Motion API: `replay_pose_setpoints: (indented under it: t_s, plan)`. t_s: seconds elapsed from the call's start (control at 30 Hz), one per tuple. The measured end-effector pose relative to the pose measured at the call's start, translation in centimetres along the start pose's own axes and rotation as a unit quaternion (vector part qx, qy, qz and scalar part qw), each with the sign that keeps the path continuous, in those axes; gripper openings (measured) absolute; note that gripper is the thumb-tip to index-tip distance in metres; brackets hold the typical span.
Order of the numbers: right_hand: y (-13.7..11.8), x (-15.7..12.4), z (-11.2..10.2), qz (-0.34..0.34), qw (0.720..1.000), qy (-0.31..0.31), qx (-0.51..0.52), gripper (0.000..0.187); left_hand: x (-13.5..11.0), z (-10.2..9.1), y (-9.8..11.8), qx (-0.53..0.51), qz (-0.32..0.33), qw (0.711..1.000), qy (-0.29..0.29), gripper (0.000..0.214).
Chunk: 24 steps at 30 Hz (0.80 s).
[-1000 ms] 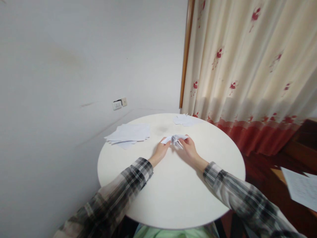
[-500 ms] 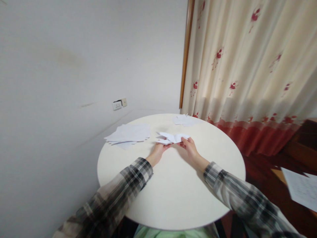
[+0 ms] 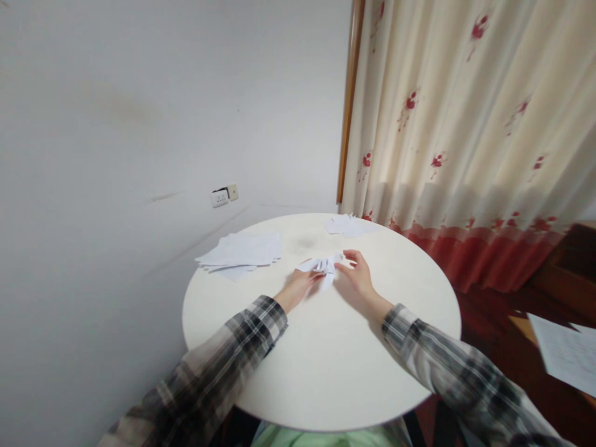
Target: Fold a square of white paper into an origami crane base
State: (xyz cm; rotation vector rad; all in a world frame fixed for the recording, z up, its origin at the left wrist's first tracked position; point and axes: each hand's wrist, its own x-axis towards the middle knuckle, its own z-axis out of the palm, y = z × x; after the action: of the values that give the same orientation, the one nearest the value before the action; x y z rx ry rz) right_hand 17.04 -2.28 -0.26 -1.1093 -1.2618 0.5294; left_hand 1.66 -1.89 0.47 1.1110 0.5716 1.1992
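A white folded piece of paper (image 3: 325,266), with several pleats or flaps standing out, is held just above the middle of the round white table. My left hand (image 3: 298,288) grips its left side, the fingers partly hidden beneath and behind it. At the paper's right edge is my right hand (image 3: 358,274), fingers curved and apart from the thumb. The thumb tip lies close against the paper; whether it touches I cannot tell.
The round table (image 3: 326,366) carries a stack of white sheets (image 3: 244,249) at the left and more white paper pieces (image 3: 349,225) at the far edge. A wall socket (image 3: 220,198) is behind. A curtain (image 3: 433,124) hangs at right, above written sheets (image 3: 565,354) lying lower down.
The paper has turned and now looks narrower, with its flaps fanned and one pointing down. My right hand has let go of its right end and opened its fingers. My left hand still grips it.
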Motion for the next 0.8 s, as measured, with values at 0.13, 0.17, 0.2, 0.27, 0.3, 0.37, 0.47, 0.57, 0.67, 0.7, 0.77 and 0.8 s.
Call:
replay_pose_setpoints:
  t_s: [0.13,0.17,0.2,0.27,0.3,0.37,0.47,0.57,0.67,0.7,0.77,0.8]
  plan:
    - [-0.7,-0.6,0.4,-0.033,0.992,-0.117,0.043,0.026,-0.1,0.2,0.3,0.006,0.014,0.999,0.034,0.024]
    - [-0.7,-0.8,0.5,-0.037,0.989,-0.137,0.051,0.027,-0.1,0.2,0.4,0.008,0.016,0.999,0.040,0.025]
    - [-0.8,-0.9,0.6,-0.041,0.985,-0.156,0.057,0.030,-0.2,0.2,0.4,0.011,0.017,0.999,0.045,0.025]
    - [-0.7,-1.1,0.7,-0.047,0.978,-0.192,0.066,0.039,-0.2,0.0,0.4,0.017,0.016,0.998,0.053,0.027]
    - [-0.7,-1.2,0.8,-0.049,0.975,-0.205,0.070,0.043,-0.2,0.0,0.4,0.021,0.015,0.998,0.059,0.029]
    - [-0.6,-1.4,0.8,-0.047,0.972,-0.217,0.077,0.048,-0.2,-0.2,0.4,0.029,0.011,0.997,0.069,0.031]
    - [-0.7,-1.5,1.0,-0.037,0.970,-0.215,0.108,0.042,-0.3,-0.2,0.6,0.038,0.001,0.997,0.068,0.033]
    - [-1.0,-1.4,1.1,-0.014,0.971,-0.184,0.151,0.032,-0.4,0.0,0.8,0.041,-0.007,0.997,0.061,0.035]
    - [-1.3,-1.2,1.2,0.030,0.974,-0.147,0.172,0.028,-0.5,0.1,0.8,0.032,-0.009,0.998,0.058,0.035]
    - [-1.3,-1.1,1.2,0.044,0.973,-0.140,0.179,0.028,-0.4,0.1,0.7,0.026,-0.008,0.998,0.058,0.034]
    - [-1.3,-1.0,1.1,0.063,0.972,-0.121,0.193,0.029,-0.2,-0.1,0.6,0.016,-0.005,0.998,0.068,0.033]
    - [-1.3,-0.9,1.0,0.070,0.971,-0.111,0.200,0.029,-0.1,-0.2,0.6,0.012,-0.003,0.997,0.080,0.033]
